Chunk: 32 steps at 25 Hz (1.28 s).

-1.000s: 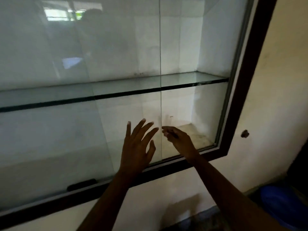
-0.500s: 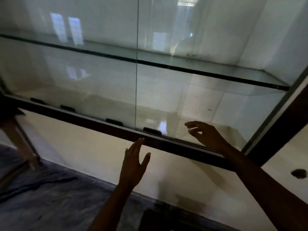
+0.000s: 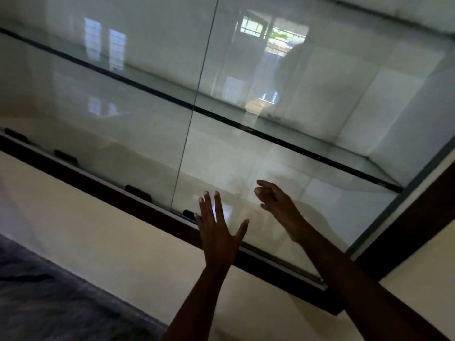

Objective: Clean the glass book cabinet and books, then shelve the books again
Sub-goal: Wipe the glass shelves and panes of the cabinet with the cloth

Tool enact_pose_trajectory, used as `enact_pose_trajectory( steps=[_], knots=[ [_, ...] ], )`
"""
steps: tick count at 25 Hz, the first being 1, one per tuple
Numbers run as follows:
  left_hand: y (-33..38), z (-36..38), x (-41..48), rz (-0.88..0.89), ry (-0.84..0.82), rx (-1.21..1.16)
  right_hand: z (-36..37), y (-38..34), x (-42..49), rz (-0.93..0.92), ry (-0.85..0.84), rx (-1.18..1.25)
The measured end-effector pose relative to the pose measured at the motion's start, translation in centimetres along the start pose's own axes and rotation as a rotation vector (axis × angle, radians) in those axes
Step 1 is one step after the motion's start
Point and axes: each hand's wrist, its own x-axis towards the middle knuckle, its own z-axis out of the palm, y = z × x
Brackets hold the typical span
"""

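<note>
Two grips, both empty, are held at the sliding glass door [image 3: 307,148] of the book cabinet [image 3: 103,187]: left grip [image 3: 218,233] spread, right grip [image 3: 277,204] loosely curled. The door may be jammed if pushed unevenly.

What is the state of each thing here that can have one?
left hand, fingers straight and spread, holding nothing, raised before the glass.
right hand, fingers loosely curled, holding nothing.
glass door, drawn across the cabinet's right part; whether either hand touches it cannot be told.
glass shelf, in place, no books visible on it.
</note>
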Motion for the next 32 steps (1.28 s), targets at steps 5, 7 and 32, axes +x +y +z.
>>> enact_pose_trajectory(
  steps=[5, 7, 32],
  knots=[
    [-3.0, 3.4, 2.9, 0.106, 0.129, 0.219, 2.5, 1.0, 6.1, -0.278, -0.066, 0.169],
    [-4.1, 3.9, 3.1, 0.154, 0.175, 0.256, 3.6, 0.5, 7.6, -0.377, -0.110, 0.244],
    [-5.9, -1.9, 7.5, 0.187, 0.243, 0.550, 12.4, -2.8, 11.4, -0.496, 0.011, 0.536]
  ],
)
